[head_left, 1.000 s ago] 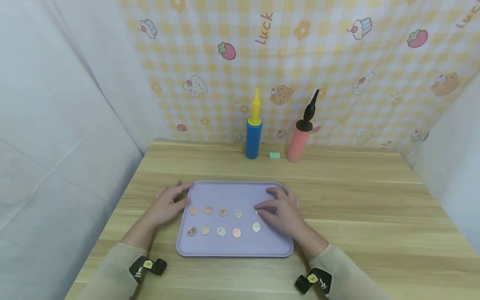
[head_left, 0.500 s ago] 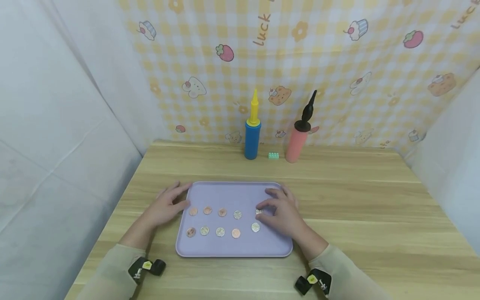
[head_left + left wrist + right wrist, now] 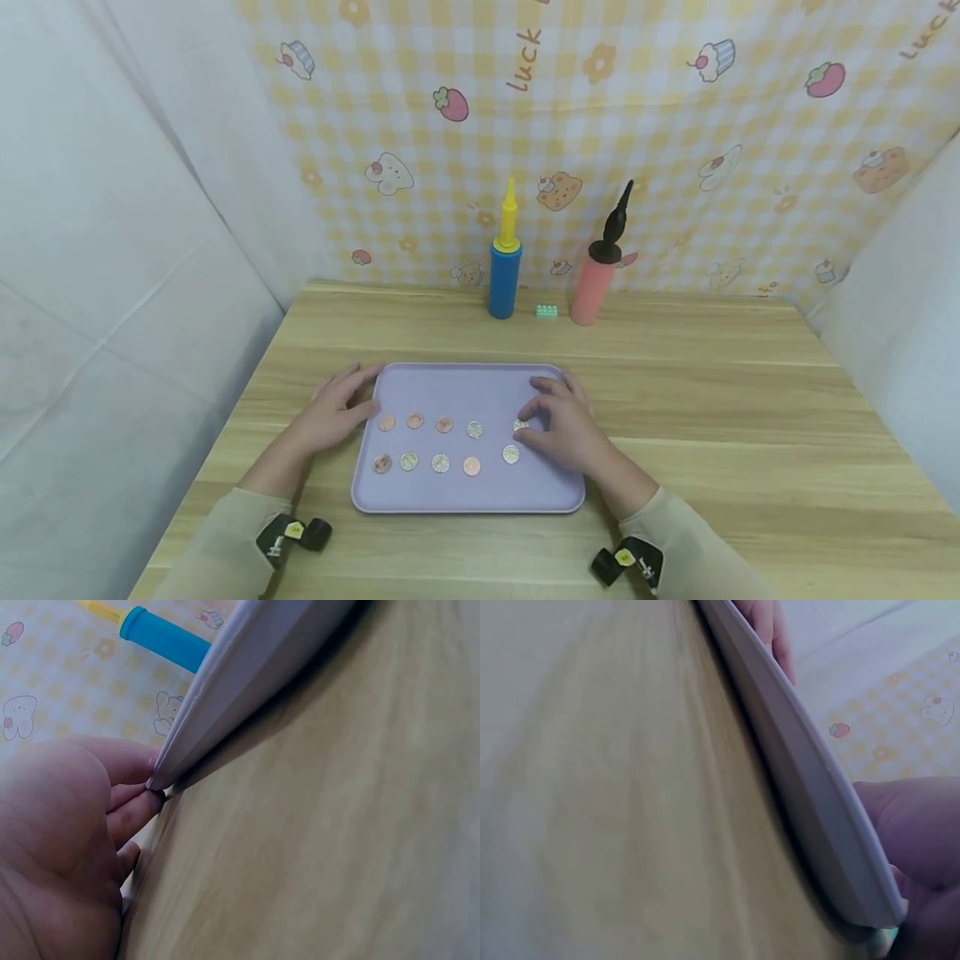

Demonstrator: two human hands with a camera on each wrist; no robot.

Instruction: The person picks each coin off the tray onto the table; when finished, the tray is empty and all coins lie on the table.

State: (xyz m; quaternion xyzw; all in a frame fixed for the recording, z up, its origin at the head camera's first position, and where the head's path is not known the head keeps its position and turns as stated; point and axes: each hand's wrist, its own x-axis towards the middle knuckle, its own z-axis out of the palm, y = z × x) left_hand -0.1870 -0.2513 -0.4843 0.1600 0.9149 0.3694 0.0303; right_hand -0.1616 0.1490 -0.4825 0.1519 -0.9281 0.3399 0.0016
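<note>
A lilac tray (image 3: 480,496) lies on the wooden table, with silver and copper coins set out on it in two rows. My right hand (image 3: 566,425) reaches over the tray's right side, thumb and index finger pinching a silver coin (image 3: 521,425) at the right end of the far row. Just in front of that one lies another silver coin (image 3: 511,454). At the tray's left rim, my left hand (image 3: 337,408) rests with its fingers extended. The left wrist view has its fingertips right at the tray's edge (image 3: 225,705); the coins are out of sight in both wrist views.
Behind the tray stand a blue hand pump (image 3: 504,279) with a yellow nozzle and a pink hand pump (image 3: 592,287) with a black nozzle. A small mint toy brick (image 3: 547,311) sits between them. A checked cloth (image 3: 420,208) hangs behind the table.
The silver coin at my right fingertips has shifted slightly to the right and shows more between thumb and index finger. My left hand stays at the tray's rim.
</note>
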